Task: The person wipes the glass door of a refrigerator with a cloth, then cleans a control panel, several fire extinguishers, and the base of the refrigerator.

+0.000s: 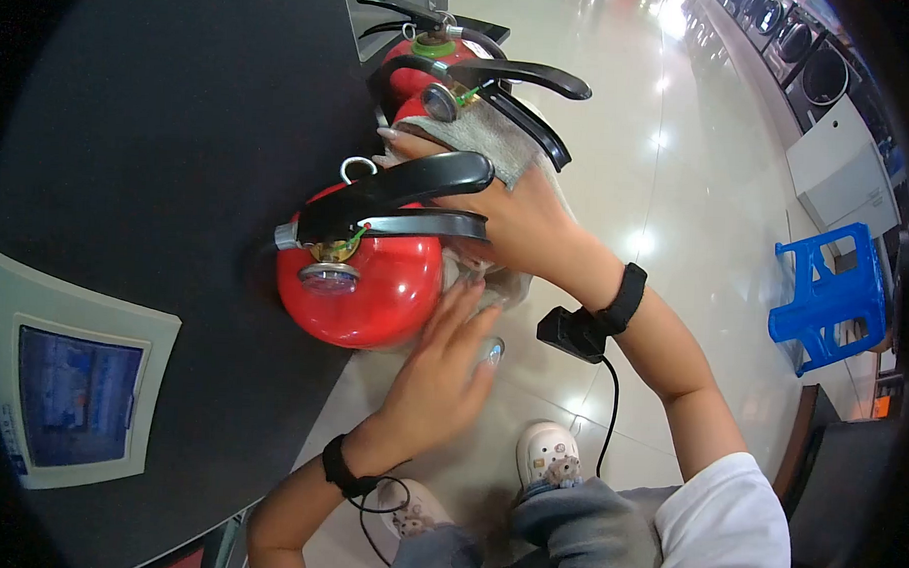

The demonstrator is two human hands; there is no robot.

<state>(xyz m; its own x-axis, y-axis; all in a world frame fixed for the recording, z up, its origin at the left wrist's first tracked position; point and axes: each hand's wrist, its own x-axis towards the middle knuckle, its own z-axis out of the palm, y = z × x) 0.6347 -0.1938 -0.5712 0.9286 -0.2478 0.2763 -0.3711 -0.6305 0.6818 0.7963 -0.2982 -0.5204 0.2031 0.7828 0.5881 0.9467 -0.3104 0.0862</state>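
Note:
A red fire extinguisher (374, 291) with black levers, a ring pin and a round gauge stands nearest me at the edge of a dark surface. My left hand (426, 373) lies against its lower right side, fingers stretched out, the fingertips by the cloth. A grey cloth (480, 125) drapes between this extinguisher and a second fire extinguisher (411, 107) behind it. My right hand (522, 221) reaches in between the two, holding the cloth. Black levers of the near extinguisher cover part of its fingers.
A third red fire extinguisher (422, 68) stands at the back. On the dark surface (178, 174) lies a light-framed panel (161, 374) with a blue display. A blue plastic stool (829, 297) stands on the tiled floor at right. A black cable (613, 420) hangs from my right wrist device.

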